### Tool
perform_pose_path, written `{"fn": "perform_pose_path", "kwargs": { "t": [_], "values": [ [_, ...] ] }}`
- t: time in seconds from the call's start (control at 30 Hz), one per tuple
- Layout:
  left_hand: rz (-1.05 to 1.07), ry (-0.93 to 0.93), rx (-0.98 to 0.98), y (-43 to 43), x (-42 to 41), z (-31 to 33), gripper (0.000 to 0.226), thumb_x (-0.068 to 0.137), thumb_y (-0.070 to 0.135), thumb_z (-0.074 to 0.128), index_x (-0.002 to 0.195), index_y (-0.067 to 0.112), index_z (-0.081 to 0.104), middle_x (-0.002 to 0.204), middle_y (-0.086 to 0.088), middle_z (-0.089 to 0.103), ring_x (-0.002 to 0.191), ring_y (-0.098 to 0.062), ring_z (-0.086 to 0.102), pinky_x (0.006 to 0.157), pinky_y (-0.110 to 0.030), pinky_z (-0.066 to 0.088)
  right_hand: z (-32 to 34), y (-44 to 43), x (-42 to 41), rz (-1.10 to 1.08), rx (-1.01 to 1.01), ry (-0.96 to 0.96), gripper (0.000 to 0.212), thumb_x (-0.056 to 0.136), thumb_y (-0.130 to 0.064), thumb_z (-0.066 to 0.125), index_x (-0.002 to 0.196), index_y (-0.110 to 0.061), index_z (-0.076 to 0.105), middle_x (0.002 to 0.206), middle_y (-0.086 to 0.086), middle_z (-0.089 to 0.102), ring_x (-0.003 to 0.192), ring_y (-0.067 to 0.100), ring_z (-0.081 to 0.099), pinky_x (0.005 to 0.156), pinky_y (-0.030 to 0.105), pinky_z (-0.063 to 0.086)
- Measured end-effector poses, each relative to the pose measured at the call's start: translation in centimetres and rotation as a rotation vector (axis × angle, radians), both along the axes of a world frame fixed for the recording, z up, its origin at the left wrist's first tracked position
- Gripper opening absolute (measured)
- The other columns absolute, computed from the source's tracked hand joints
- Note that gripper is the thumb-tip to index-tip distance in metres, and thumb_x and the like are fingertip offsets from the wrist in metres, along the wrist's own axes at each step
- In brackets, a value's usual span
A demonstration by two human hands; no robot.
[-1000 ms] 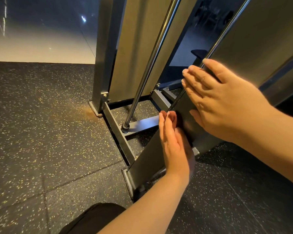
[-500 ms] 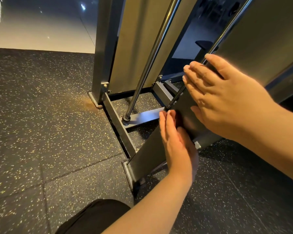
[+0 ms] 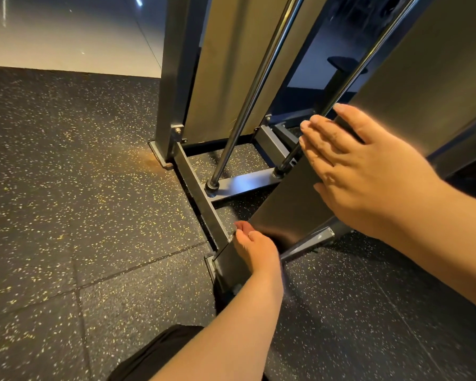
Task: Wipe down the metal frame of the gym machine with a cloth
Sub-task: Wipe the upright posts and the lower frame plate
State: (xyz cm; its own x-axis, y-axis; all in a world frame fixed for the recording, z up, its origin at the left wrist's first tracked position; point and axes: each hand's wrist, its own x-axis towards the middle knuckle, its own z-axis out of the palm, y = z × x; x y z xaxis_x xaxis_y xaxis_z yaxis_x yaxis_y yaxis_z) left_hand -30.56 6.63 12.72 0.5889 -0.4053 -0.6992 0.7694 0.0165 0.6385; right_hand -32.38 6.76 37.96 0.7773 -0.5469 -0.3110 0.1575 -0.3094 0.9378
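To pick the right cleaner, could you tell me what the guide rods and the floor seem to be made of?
Guide rods: probably chromed steel, polished, with bright mirror streaks. Floor: likely rubber tiles, matte black, speckled, with seams.

Two rods stand on the crossbar before us; on the panel to their right, our left hand lies below our right hand.

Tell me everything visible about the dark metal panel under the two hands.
The dark metal panel is a flat, brushed grey sheet with a dull sheen, slanting from the base frame at lower left up to the right. The right hand lies flat on its upper part; the left hand touches its lower end with straight fingers. No cloth shows.
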Motion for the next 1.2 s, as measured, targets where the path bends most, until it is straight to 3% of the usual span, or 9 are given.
{"fn": "perform_pose_path", "kwargs": {
  "t": [0.1,0.23,0.43,0.57,0.77,0.93,1.03,1.1,1.2],
  "values": [
    [-0.020,-0.267,-0.107,1.0,-1.3,3.9,0.052,0.112,0.020,0.035,0.163,0.024,0.027,0.169,0.004,0.022,0.151,-0.014,0.030,0.124,-0.034,0.027,0.2,0.0,0.0,-0.010,0.010,0.003,0.069,0.104,-0.041,-0.002,0.152,0.002,-0.024,0.145,0.028,-0.035,0.152,0.047,-0.020,0.121,0.061,-0.017],
    [0.046,-0.882,-0.315,2.1,-3.7,6.6,0.058,0.107,0.010,0.039,0.159,0.034,0.023,0.170,0.014,0.013,0.154,0.004,0.019,0.123,-0.020,0.024,0.2,0.1,0.1,-0.018,0.006,0.016,0.067,0.103,-0.039,-0.001,0.152,0.001,-0.025,0.151,0.030,-0.033,0.151,0.048,-0.022,0.122,0.062,-0.016],
    [-0.012,-0.566,-0.294,1.5,-2.4,3.2,0.052,0.110,0.003,0.037,0.161,0.012,0.028,0.166,0.000,0.033,0.147,0.001,0.037,0.116,-0.012,0.031,-1.2,0.5,0.1,-0.076,0.014,-0.010,0.069,0.101,-0.038,-0.006,0.152,0.003,-0.027,0.153,0.032,-0.034,0.149,0.049,-0.025,0.120,0.065,-0.014],
    [-0.143,-0.376,-0.029,1.1,-0.4,-1.6,0.050,0.111,0.011,0.035,0.161,0.009,0.026,0.166,-0.013,0.030,0.152,-0.026,0.032,0.112,-0.017,0.025,-2.4,0.6,0.1,-0.094,0.043,-0.033,0.070,0.102,-0.040,-0.004,0.152,0.003,-0.026,0.159,0.032,-0.030,0.148,0.049,-0.026,0.119,0.066,-0.015],
    [-0.173,-0.018,0.152,0.9,0.3,-4.5,0.052,0.113,0.022,0.022,0.165,0.018,0.017,0.168,-0.005,0.026,0.150,-0.028,0.034,0.119,-0.036,0.026,-3.1,0.7,0.3,-0.115,0.085,-0.050,0.068,0.103,-0.038,-0.004,0.150,0.004,-0.030,0.151,0.030,-0.038,0.149,0.047,-0.027,0.119,0.064,-0.018],
    [-0.089,-0.111,-0.063,0.4,-0.1,0.8,0.047,0.113,0.019,0.033,0.160,0.026,0.031,0.169,0.006,0.022,0.152,-0.012,0.030,0.120,-0.022,0.021,-2.7,0.8,0.4,-0.157,0.114,-0.057,0.069,0.103,-0.041,-0.003,0.148,0.002,-0.032,0.154,0.031,-0.037,0.145,0.048,-0.033,0.118,0.064,-0.019],
    [-0.048,-0.449,-0.296,2.0,-2.2,4.8,0.057,0.112,0.013,0.040,0.163,0.028,0.022,0.167,0.024,0.014,0.142,0.019,0.026,0.115,-0.009,0.027,-2.5,1.1,0.5,-0.171,0.128,-0.053,0.070,0.102,-0.043,-0.001,0.147,0.001,-0.032,0.152,0.034,-0.037,0.141,0.052,-0.035,0.116,0.067,-0.021],
    [-0.041,-0.542,-0.326,2.0,-2.8,3.7,0.053,0.113,0.013,0.036,0.163,0.025,0.022,0.163,0.031,0.019,0.144,0.021,0.020,0.114,-0.004,0.024,-2.8,1.3,0.6,-0.187,0.132,-0.049,0.069,0.101,-0.042,-0.003,0.147,0.001,-0.032,0.151,0.034,-0.038,0.141,0.052,-0.036,0.115,0.068,-0.022],
    [-0.073,-0.281,-0.279,1.1,-1.1,0.5,0.048,0.114,0.018,0.035,0.161,0.022,0.031,0.160,0.014,0.043,0.141,0.005,0.043,0.098,0.001,0.036,-4.0,1.3,0.7,-0.187,0.128,-0.054,0.070,0.102,-0.044,-0.003,0.148,0.001,-0.030,0.153,0.033,-0.038,0.141,0.051,-0.037,0.112,0.070,-0.023]
  ]
}}
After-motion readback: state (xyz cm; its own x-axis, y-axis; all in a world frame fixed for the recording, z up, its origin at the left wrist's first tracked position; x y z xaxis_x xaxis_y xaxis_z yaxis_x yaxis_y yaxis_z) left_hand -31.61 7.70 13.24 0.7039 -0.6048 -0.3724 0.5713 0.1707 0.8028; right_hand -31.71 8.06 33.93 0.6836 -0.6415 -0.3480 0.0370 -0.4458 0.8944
